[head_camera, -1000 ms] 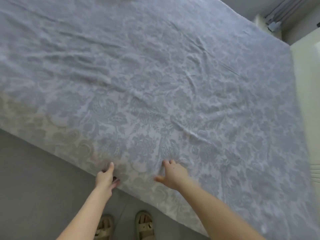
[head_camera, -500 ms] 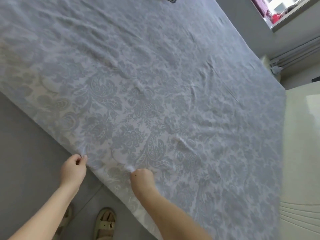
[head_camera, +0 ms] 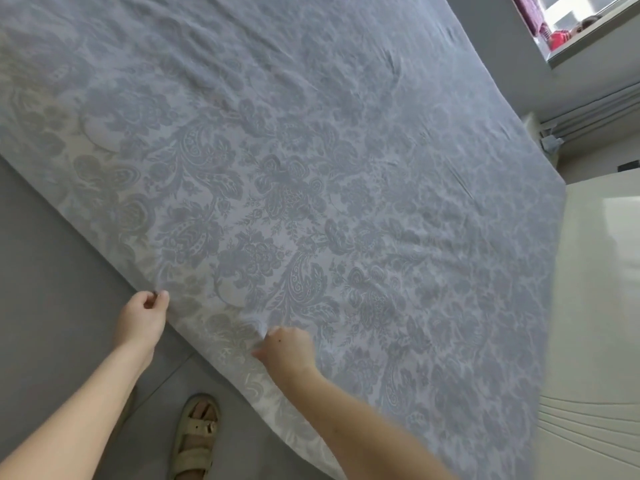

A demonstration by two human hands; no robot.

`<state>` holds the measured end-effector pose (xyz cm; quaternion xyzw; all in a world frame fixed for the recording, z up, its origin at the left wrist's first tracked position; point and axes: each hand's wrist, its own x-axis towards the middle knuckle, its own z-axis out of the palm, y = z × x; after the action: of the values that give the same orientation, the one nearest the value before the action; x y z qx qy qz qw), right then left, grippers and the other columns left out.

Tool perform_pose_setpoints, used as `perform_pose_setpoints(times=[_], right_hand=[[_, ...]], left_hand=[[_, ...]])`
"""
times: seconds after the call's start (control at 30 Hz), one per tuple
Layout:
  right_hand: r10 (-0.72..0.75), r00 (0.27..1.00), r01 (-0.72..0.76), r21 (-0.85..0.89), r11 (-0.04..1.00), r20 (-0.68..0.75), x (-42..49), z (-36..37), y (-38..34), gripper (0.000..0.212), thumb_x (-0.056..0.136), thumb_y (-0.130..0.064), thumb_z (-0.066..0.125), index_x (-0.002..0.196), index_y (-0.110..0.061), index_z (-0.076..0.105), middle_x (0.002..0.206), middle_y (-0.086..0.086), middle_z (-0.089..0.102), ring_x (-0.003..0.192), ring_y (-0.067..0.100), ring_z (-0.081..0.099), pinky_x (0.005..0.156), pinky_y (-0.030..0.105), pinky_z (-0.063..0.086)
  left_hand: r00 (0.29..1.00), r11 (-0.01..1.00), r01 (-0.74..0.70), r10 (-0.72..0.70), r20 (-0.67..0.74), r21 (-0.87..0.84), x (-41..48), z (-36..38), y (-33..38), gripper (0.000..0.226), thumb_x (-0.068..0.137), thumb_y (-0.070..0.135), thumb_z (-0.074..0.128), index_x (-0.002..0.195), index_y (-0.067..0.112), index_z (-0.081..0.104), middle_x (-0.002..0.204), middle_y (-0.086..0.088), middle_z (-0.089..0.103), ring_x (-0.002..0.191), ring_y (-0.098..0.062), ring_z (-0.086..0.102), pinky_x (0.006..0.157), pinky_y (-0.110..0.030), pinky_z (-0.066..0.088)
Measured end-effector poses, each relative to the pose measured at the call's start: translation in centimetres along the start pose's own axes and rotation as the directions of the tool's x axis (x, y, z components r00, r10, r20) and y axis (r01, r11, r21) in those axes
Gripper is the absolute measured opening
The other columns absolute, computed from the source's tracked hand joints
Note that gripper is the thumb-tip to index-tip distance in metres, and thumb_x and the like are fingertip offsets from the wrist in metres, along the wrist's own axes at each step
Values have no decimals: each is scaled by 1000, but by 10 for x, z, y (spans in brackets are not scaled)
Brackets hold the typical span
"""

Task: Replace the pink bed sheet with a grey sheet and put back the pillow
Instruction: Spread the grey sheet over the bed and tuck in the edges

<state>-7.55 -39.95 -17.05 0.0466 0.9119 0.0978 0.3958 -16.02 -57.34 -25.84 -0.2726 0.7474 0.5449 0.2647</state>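
Observation:
A grey sheet (head_camera: 311, 150) with a floral and paisley pattern lies spread over the whole bed, with light wrinkles across it. My left hand (head_camera: 143, 315) pinches the sheet's near edge where it hangs over the bed's side. A little to the right, my right hand (head_camera: 285, 348) grips a small raised fold of the sheet on the bed's top near the same edge. No pink sheet and no pillow are in view.
Grey floor (head_camera: 52, 271) runs along the bed's near side, where my sandalled foot (head_camera: 195, 434) stands. A cream headboard or cabinet (head_camera: 599, 306) borders the bed on the right. A window sill (head_camera: 588, 39) and wall pipes (head_camera: 588, 116) lie beyond the far corner.
The view has swung left and up along the bed. Both hands have gone from lying on the sheet's edge to pinching it, and have shifted along that edge.

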Motion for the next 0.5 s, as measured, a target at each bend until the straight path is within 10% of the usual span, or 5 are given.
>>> perform_pose_setpoints(times=[0.13, 0.3, 0.5], right_hand=[[90, 981, -75, -88, 993, 174, -31, 34, 19, 57, 90, -59, 46, 61, -10, 44, 55, 0, 36, 52, 15, 42, 49, 27, 37], [184, 922, -165, -84, 983, 342, -52, 73, 38, 14, 88, -6, 57, 76, -3, 64, 61, 5, 45, 62, 22, 53, 60, 29, 51], [74, 955, -73, -15, 997, 288, -59, 89, 49, 40, 85, 12, 48, 55, -11, 36, 57, 1, 33, 55, 19, 38, 53, 28, 36]], left_hand=[[927, 976, 220, -210, 311, 5, -37, 24, -8, 49, 86, 37, 66, 122, 7, 52, 114, -3, 55, 109, -29, 54, 83, -42, 49], [872, 949, 315, -284, 398, -13, -78, 73, -27, 24, 88, 20, 65, 102, 1, 58, 83, -10, 59, 72, -21, 55, 55, -29, 50], [906, 965, 225, -259, 336, 136, -93, 98, -58, 20, 90, 12, 63, 76, -2, 60, 64, -13, 62, 61, -28, 61, 61, -36, 59]])
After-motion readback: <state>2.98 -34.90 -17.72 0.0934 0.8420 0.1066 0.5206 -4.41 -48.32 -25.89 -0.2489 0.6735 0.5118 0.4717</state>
